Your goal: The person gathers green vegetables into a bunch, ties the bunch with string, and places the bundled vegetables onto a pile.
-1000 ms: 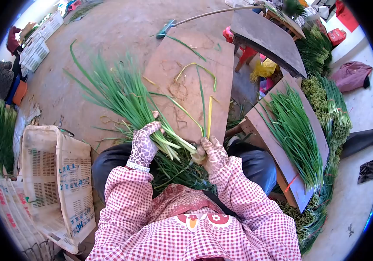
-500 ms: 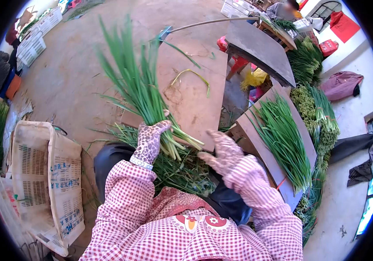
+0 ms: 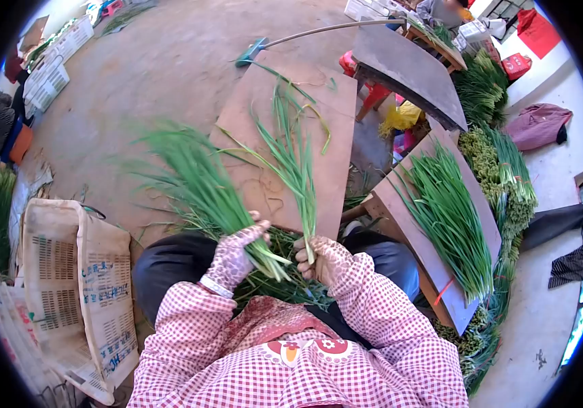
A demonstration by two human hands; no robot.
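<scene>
Head view, centre: left grip (image 3: 234, 257) closed round thick green leafy stalks (image 3: 208, 182), right grip (image 3: 324, 260) pinching thinner green stalks (image 3: 303, 194) across the brown board's (image 3: 332, 180) edge; wide floor (image 3: 149, 75) upper left; cream plastic crate (image 3: 107, 292) lower left, lettered "HC".

Brown board (image 3: 332, 177) is holding a bent yellowish stem (image 3: 328, 132) and dry strands. Side board (image 3: 398, 197) is carrying a green bunch (image 3: 448, 224). Floor (image 3: 169, 61) is supporting the blue broom head (image 3: 251, 52).

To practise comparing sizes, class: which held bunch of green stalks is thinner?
The slim bunch in the right hand, reaching over the brown board; the left hand grips a clearly fuller bunch.
</scene>
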